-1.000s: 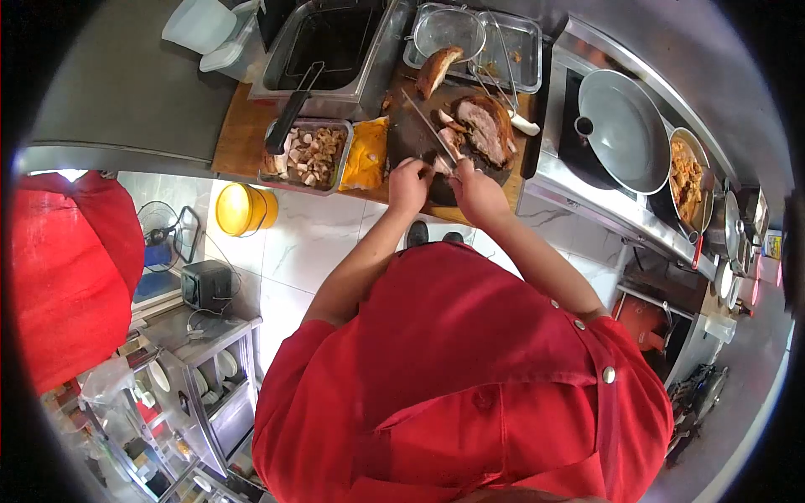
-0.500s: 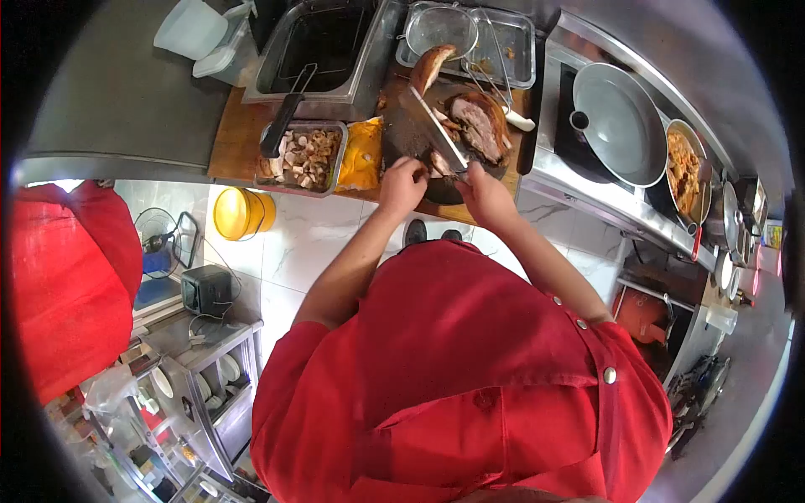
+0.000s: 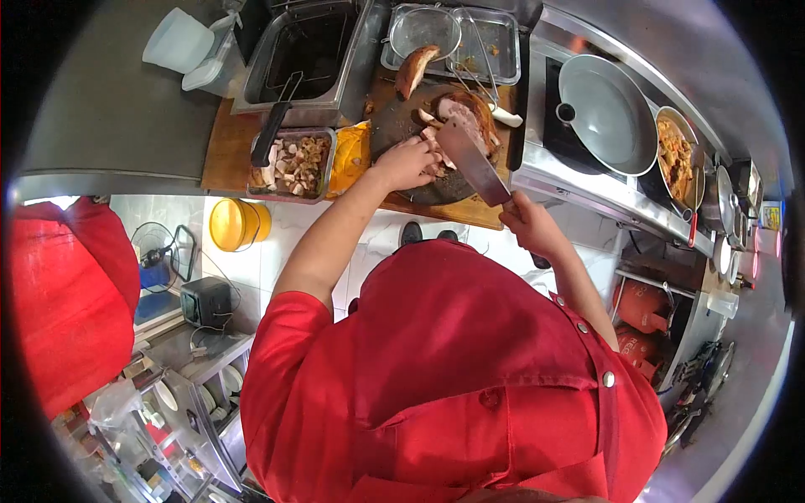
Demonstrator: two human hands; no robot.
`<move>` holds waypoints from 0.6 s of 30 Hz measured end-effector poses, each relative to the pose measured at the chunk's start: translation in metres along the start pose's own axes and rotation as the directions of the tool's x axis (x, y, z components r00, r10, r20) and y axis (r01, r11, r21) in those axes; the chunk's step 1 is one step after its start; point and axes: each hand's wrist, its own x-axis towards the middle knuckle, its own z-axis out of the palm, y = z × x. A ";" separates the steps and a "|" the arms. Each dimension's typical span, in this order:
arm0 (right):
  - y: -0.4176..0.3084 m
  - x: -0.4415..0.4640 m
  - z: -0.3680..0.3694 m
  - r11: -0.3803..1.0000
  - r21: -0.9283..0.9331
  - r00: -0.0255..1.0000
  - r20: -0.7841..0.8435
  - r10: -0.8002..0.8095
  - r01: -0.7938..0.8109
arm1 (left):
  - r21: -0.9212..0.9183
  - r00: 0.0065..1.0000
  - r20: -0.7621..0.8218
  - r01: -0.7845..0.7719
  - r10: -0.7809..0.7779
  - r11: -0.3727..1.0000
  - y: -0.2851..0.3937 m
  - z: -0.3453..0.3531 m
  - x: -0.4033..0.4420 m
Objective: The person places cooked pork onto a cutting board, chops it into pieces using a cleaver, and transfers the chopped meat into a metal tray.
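A cleaver is held by its dark handle in my right hand, its broad blade slanting up and left over the round dark cutting board. My left hand rests on pale cut meat left of the blade; its fingertips are partly spread over the pieces. Behind the blade lies a large browned chunk of meat. A smaller browned piece sits at the board's back. Left of the board are a yellow packet and a clear tray of diced meat.
A fryer with a black-handled basket stands back left. A metal tray holds a strainer and tongs. Pans sit on the right stove. A yellow bucket is on the floor. A person in red is at left.
My right hand has drawn back to the right, onto the cleaver's handle, and the blade has swung rightwards. My left hand has moved onto the cut meat. The view has shifted slightly.
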 end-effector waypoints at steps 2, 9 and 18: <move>0.007 -0.008 0.000 1.000 -0.029 1.000 0.016 0.004 -0.004 | -0.020 0.983 0.060 0.177 -0.175 0.984 0.001 -0.001 -0.003; 0.007 0.001 0.024 0.981 -0.191 1.000 -0.011 -0.001 -0.001 | -0.210 0.720 -0.227 0.621 -0.656 0.755 0.021 0.009 -0.013; -0.026 0.001 0.019 0.983 -0.167 0.997 -0.029 -0.077 0.071 | -0.263 0.847 -0.183 0.446 -0.499 0.855 0.009 0.017 -0.026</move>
